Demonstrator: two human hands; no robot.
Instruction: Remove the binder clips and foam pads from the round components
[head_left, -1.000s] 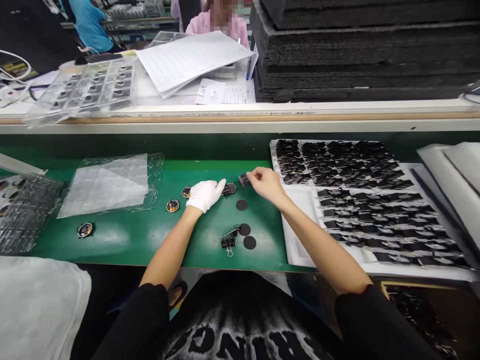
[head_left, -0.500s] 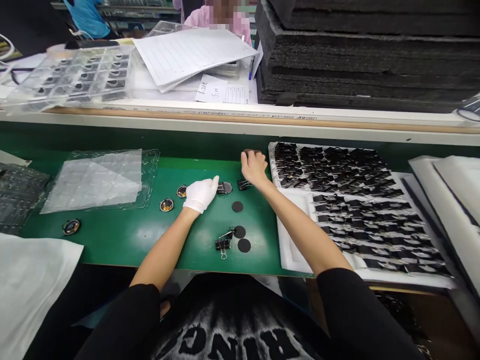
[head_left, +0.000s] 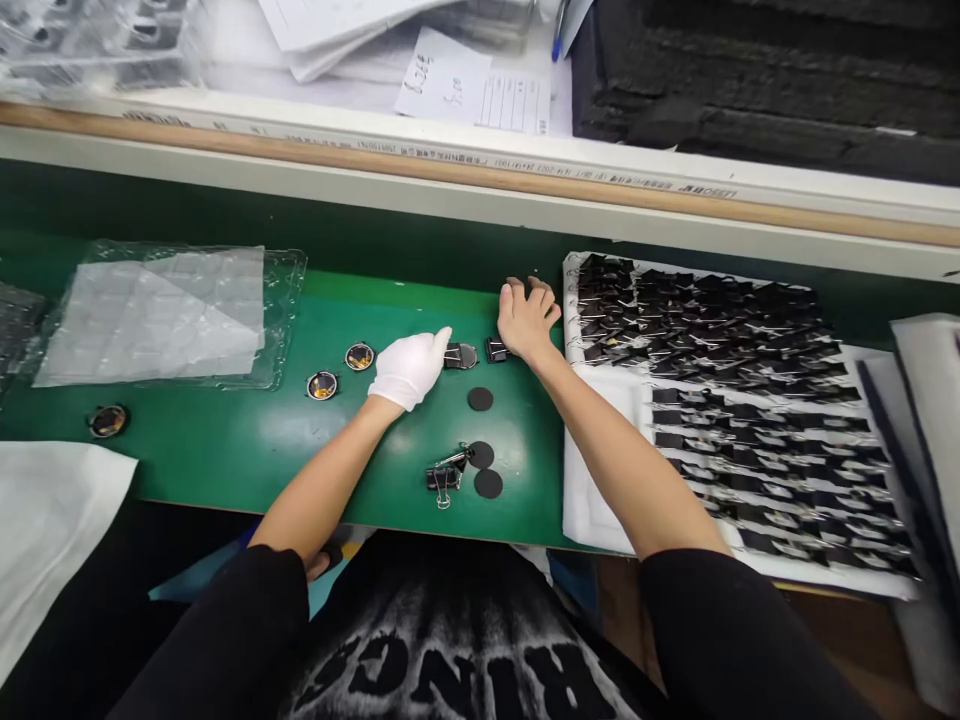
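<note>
The white-gloved left hand (head_left: 409, 371) is reaching over the green bench (head_left: 225, 440), its fingertips meeting a dark round piece with a black binder clip on it (head_left: 460, 356); whether they are pinching it, I cannot tell. The bare right hand (head_left: 528, 318) is bending its parted fingers near the bench's far edge, just beside a separate black metal binder clip (head_left: 497, 350); what its palm may be hiding, I cannot tell. Two silver-rimmed round pieces (head_left: 322, 386) are lying left of the glove. Three flat black discs (head_left: 481, 399) are lying toward the near edge, and a white foam tray (head_left: 589, 500) is carrying rows of black clips (head_left: 705, 320) at the right.
</note>
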